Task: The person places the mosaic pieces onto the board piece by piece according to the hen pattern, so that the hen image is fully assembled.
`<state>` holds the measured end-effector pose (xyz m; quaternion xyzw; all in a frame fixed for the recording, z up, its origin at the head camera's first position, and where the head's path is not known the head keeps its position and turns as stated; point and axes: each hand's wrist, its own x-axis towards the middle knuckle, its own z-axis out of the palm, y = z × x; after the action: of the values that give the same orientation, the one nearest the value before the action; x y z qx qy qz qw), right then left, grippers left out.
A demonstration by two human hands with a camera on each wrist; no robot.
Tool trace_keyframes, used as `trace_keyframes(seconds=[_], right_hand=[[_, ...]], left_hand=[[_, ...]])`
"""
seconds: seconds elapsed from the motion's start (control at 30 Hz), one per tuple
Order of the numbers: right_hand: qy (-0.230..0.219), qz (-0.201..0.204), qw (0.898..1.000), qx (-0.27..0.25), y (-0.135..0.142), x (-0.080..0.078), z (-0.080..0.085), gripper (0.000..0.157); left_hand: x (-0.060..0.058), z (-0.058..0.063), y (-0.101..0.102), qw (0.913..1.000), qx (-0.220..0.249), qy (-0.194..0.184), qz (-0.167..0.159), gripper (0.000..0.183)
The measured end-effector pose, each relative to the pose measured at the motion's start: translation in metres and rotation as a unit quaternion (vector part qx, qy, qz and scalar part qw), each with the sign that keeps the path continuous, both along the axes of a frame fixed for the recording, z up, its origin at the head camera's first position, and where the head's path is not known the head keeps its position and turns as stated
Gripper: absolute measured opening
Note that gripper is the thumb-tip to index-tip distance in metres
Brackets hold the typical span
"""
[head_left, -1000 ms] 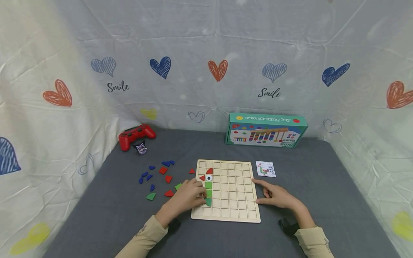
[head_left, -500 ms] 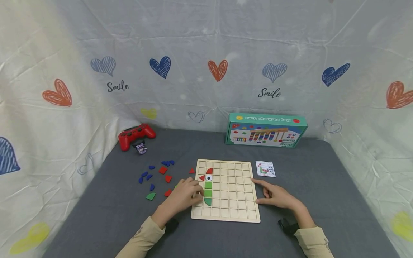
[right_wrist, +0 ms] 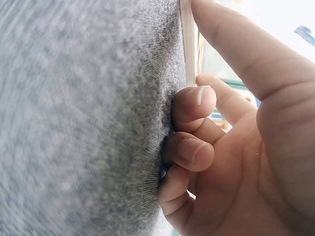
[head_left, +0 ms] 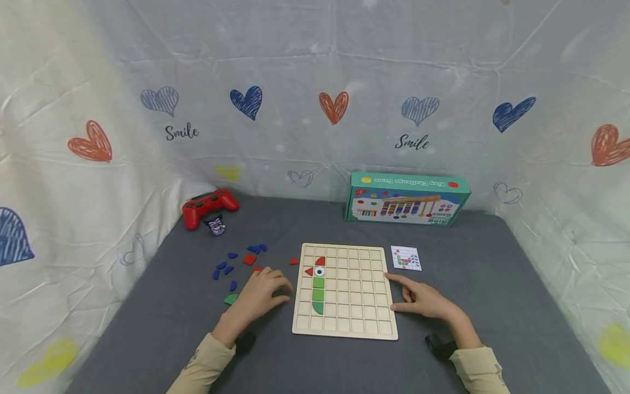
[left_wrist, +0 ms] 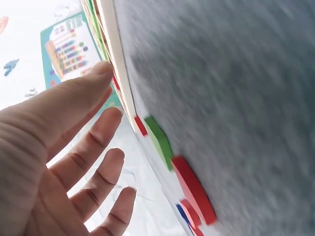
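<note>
A light wooden grid board (head_left: 356, 300) lies flat on the dark table. One of its left columns holds a red quarter-round piece (head_left: 321, 261), a white eye disc (head_left: 319, 271), green squares (head_left: 318, 295) and a dark green quarter-round (head_left: 318, 308), with a red triangle (head_left: 309, 271) beside the eye. My left hand (head_left: 258, 298) hovers left of the board, fingers spread and holding nothing. In the left wrist view, a green piece (left_wrist: 158, 143) and a red piece (left_wrist: 193, 189) lie beyond the fingertips. My right hand (head_left: 425, 300) rests index finger and thumb against the board's right edge, other fingers curled.
Loose blue pieces (head_left: 228, 270), a red square (head_left: 250, 259) and a small red triangle (head_left: 293, 261) lie to the left. A pattern card (head_left: 406, 258) sits beyond the board's right side. A game box (head_left: 406, 200), red controller (head_left: 209, 208) and small purple figure (head_left: 215, 225) stand at the back.
My left hand has let go of the dark green quarter-round on the board and moved left, off the board and over the loose pieces. The right hand has stayed at the edge.
</note>
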<state>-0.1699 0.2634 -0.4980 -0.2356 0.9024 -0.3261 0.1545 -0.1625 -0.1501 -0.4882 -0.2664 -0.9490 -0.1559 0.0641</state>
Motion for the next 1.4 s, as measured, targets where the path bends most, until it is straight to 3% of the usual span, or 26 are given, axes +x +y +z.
trace_keyframes(seconds=[0.33, 0.8, 1.1, 1.4], right_hand=[[0.002, 0.002, 1.000, -0.002, 0.000, -0.001, 0.000, 0.073], [0.003, 0.004, 1.000, -0.003, -0.002, -0.001, 0.002, 0.072], [0.005, 0.007, 1.000, -0.006, 0.000, 0.001, 0.001, 0.072], [0.008, 0.009, 1.000, -0.007, 0.000, 0.001, 0.001, 0.071]], left_hand=[[-0.007, 0.002, -0.017, 0.9990, -0.024, -0.005, 0.036, 0.022], [-0.010, 0.003, -0.023, 0.9952, -0.039, -0.024, 0.087, 0.030], [-0.010, 0.001, -0.018, 0.9966, -0.039, -0.011, 0.072, 0.028], [-0.001, 0.006, -0.005, 0.9985, -0.028, -0.001, 0.047, 0.028]])
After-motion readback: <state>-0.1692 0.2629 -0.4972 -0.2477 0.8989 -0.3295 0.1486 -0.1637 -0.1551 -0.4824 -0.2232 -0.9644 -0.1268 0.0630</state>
